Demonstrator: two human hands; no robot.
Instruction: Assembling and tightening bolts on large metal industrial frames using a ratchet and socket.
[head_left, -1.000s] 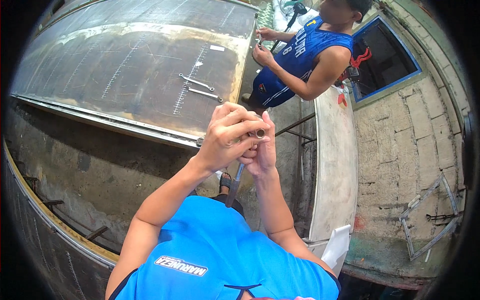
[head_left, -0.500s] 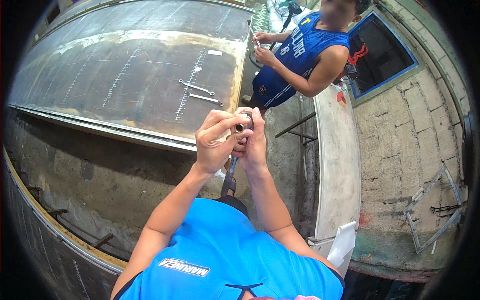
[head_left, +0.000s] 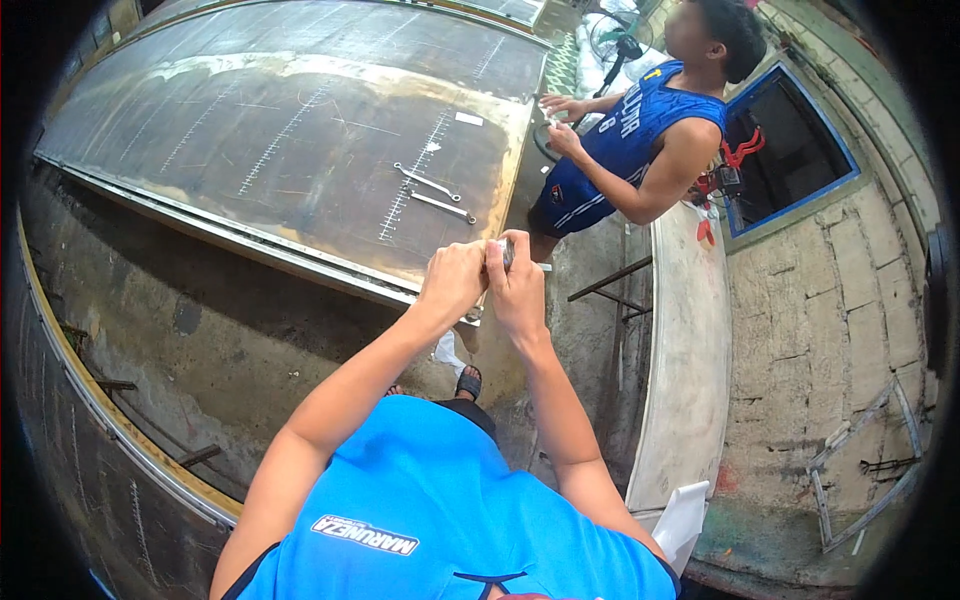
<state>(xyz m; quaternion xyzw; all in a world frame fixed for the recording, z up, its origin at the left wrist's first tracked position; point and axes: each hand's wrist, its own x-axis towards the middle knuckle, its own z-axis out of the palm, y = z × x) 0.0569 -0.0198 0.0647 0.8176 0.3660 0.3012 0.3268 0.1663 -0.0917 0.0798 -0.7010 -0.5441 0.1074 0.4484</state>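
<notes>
My left hand (head_left: pixel 453 281) and my right hand (head_left: pixel 517 292) are closed and pressed together around a socket wrench, in front of the near right corner of the metal-topped table (head_left: pixel 330 215). Only a piece of the socket wrench's round metal head (head_left: pixel 508 253) shows between my right thumb and fingers. Its handle is hidden, and my left fingers cover what they grip. Beyond my hands, two ring spanners (head_left: pixel 428 182) lie side by side on the tabletop, next to a row of marked lines.
A co-worker in a blue sleeveless jersey (head_left: pixel 640 140) stands beyond the table's right edge, hands raised around something small. A long pale bench (head_left: pixel 685 350) runs along the right. Another panel edge (head_left: pixel 125 455) curves past at lower left. A metal frame (head_left: pixel 865 465) leans at far right.
My hands have turned the socket wrench; its open socket end and dark handle no longer show. The co-worker's long metal tool is no longer visible upright. The whole view has shifted slightly.
</notes>
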